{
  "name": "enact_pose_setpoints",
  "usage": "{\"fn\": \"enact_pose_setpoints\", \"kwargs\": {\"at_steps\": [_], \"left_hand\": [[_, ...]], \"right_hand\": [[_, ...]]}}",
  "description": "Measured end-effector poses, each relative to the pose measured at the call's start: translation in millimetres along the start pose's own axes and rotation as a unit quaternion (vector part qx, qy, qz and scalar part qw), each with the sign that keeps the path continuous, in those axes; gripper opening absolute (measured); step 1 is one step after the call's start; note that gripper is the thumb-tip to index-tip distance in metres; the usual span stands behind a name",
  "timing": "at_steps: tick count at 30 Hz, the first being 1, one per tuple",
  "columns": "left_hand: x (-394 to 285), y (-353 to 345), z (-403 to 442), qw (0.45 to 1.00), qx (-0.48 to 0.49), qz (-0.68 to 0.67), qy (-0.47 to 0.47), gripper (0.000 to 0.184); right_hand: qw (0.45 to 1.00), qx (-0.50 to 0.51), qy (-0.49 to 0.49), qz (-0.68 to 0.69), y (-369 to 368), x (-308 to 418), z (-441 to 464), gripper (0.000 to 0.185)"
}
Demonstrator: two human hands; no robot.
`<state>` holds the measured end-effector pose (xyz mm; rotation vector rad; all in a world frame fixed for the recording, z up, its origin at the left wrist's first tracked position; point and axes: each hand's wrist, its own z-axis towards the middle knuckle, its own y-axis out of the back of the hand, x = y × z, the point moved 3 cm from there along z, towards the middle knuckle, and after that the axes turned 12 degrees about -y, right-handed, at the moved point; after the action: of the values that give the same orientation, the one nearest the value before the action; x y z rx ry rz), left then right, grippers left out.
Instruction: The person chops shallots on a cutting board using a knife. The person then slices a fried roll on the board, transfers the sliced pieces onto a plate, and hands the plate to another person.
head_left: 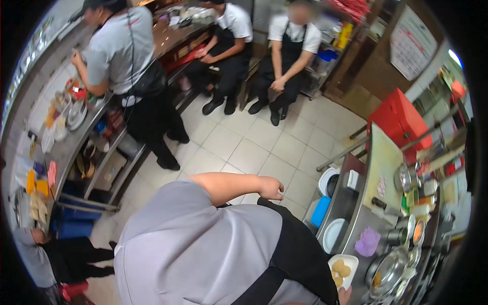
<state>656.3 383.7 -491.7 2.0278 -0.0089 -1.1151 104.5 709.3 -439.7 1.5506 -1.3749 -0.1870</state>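
My left hand (pixel 272 188) hangs over the tiled floor at the end of my bent arm, its fingers curled in, with nothing seen in them. At the bottom right my right hand (pixel 345 295) grips the near edge of a white tray (pixel 349 278); most of that hand is cut off by the frame. Several round, light brown pieces (pixel 341 268) lie in the tray. Beside it are a purple cloth (pixel 367 242) and a large metal bowl (pixel 389 272) on the counter.
A long counter (pixel 351 223) carries a cutting board (pixel 382 168), bowls and containers. A red box (pixel 399 124) stands behind it. One person (pixel 127 61) stands at the left counter (pixel 76 147); two people sit at the back. Another person (pixel 56 259) is at the lower left.
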Motion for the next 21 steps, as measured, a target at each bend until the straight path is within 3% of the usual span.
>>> {"fn": "enact_pose_setpoints", "kwargs": {"at_steps": [4, 10, 12, 16, 21], "left_hand": [[63.6, 22.7, -77.0, 0.991, 0.012, -0.135, 0.022, 0.063], [190.3, 63.3, -195.8, 0.964, -0.162, -0.188, 0.1, 0.057], [225.6, 70.0, -244.0, 0.954, -0.177, -0.199, 0.135, 0.057], [274.3, 63.0, -322.3, 0.929, -0.131, -0.249, 0.241, 0.055], [309.7, 16.9, -402.9, 0.837, -0.278, -0.286, 0.374, 0.056]], "right_hand": [[0.987, 0.095, 0.084, 0.094, -100.2, 180.5, -33.6, 0.041], [0.908, 0.291, 0.161, 0.256, -288.2, 386.3, -61.3, 0.033], [0.894, 0.32, 0.14, 0.28, -350.7, 464.4, -94.0, 0.033], [0.879, 0.402, 0.195, 0.167, -458.1, 605.6, -132.5, 0.038], [0.847, 0.434, 0.284, 0.116, -581.8, 770.4, -195.8, 0.035]]}}
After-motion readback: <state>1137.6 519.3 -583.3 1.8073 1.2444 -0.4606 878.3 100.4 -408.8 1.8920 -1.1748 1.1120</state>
